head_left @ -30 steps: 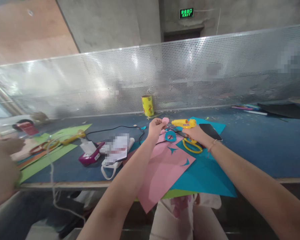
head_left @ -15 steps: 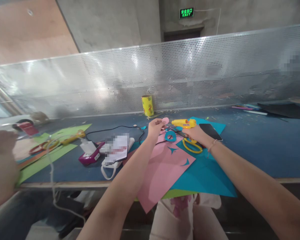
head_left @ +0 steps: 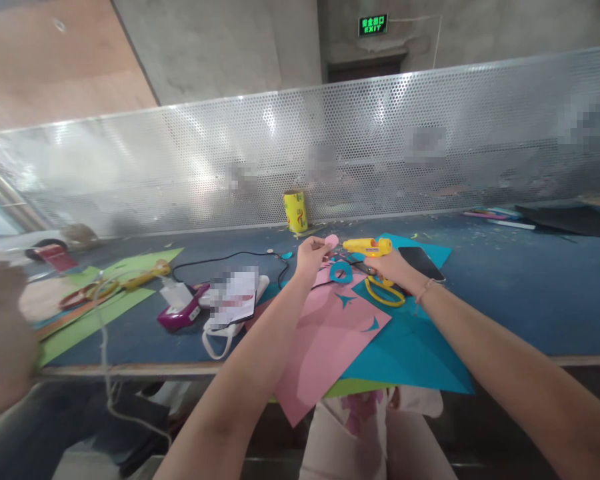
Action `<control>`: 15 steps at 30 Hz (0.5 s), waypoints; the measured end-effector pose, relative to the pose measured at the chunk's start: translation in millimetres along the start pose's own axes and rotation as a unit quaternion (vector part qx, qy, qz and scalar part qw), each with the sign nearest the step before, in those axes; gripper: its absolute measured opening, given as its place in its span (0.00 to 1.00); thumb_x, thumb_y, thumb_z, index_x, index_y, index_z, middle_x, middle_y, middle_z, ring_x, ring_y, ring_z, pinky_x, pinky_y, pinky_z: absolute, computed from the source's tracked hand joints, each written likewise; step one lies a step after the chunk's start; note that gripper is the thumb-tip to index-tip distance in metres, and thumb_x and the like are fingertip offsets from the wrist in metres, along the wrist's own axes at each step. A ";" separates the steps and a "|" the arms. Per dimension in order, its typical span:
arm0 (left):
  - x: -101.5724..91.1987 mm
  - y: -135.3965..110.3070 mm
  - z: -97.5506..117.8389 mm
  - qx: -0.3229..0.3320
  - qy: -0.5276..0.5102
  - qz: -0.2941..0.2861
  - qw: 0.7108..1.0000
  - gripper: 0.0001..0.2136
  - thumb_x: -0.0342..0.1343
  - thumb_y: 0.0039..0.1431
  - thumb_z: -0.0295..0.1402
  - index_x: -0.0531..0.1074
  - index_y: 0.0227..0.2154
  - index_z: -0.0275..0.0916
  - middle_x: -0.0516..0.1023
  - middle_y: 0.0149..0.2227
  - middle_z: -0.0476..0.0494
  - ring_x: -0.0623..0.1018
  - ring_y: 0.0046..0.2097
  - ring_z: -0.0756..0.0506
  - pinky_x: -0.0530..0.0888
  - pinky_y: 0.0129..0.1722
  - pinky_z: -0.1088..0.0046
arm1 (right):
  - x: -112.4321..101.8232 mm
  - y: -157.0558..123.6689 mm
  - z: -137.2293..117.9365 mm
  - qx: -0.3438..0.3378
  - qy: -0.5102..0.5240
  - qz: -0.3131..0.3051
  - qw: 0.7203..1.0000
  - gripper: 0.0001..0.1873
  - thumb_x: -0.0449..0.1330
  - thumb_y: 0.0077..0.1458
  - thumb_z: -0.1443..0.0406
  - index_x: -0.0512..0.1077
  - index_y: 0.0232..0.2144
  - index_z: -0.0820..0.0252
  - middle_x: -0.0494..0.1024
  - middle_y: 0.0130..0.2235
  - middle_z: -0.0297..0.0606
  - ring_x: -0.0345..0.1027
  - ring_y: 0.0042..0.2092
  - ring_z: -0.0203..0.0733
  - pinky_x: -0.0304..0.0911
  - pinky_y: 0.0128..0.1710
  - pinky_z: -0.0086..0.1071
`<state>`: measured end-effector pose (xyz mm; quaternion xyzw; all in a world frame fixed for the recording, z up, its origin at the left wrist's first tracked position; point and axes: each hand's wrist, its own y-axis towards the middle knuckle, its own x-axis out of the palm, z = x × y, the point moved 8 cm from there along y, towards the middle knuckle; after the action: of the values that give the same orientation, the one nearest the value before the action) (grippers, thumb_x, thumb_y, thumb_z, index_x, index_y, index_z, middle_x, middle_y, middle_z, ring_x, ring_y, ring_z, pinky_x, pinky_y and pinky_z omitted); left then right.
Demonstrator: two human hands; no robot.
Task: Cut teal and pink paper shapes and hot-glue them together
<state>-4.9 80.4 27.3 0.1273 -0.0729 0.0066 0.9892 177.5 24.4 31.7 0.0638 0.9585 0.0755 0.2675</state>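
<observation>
Yellow glue gun (head_left: pixel 366 247) beside a pink paper disc (head_left: pixel 332 241)

At frame centre, the left hand (head_left: pixel 311 255) pinches the disc. Just right of centre, the right hand (head_left: pixel 386 264) curls around the glue gun's handle. A pink sheet (head_left: pixel 325 347) lies below, on the tabletop (head_left: pixel 510 287).

Blue worktable (head_left: pixel 510 300)
A yellow tube (head_left: pixel 296 212) stands upright far middle; a purple socket block (head_left: pixel 180 320) lies left of centre, green paper (head_left: pixel 80 328) farther left, a black sheet (head_left: pixel 573 222) far right.
</observation>
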 end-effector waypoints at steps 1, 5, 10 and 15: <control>0.4 -0.1 0.0 0.000 -0.004 -0.002 1.000 0.09 0.61 0.39 0.29 0.65 0.23 0.38 0.72 0.20 0.50 0.74 0.23 0.51 0.65 0.20 0.79 | -0.1 -0.5 0.1 0.006 -0.004 0.000 1.000 0.08 0.57 0.41 0.70 0.61 0.16 0.59 0.61 0.11 0.28 0.54 0.15 0.30 0.48 0.14 0.24; 1.0 -1.3 0.4 0.000 -0.010 -0.006 1.000 0.10 0.63 0.38 0.32 0.67 0.22 0.37 0.72 0.20 0.50 0.73 0.24 0.51 0.66 0.22 0.78 | -1.0 -1.8 -0.8 0.017 -0.017 0.003 1.000 0.08 0.57 0.41 0.70 0.62 0.16 0.59 0.61 0.12 0.28 0.54 0.15 0.30 0.48 0.14 0.24; 1.4 -2.1 1.0 0.001 -0.021 -0.015 1.000 0.11 0.65 0.36 0.33 0.68 0.20 0.36 0.72 0.20 0.50 0.72 0.25 0.51 0.67 0.24 0.76 | 2.5 -0.9 2.0 0.018 0.011 -0.024 0.999 0.08 0.57 0.43 0.68 0.63 0.16 0.59 0.58 0.10 0.27 0.51 0.14 0.30 0.46 0.14 0.26; 1.8 -2.3 -2.4 -0.018 -0.035 -0.017 0.999 0.10 0.65 0.35 0.31 0.68 0.19 0.37 0.68 0.18 0.53 0.69 0.22 0.54 0.65 0.22 0.78 | 2.3 0.9 1.9 0.000 0.171 -0.046 0.984 0.06 0.60 0.42 0.64 0.67 0.22 0.61 0.63 0.14 0.28 0.51 0.15 0.28 0.47 0.14 0.25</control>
<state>-2.7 78.8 24.7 0.1104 -0.1057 -0.0157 0.9881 176.6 25.9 29.1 0.0058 0.9920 0.0725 0.1032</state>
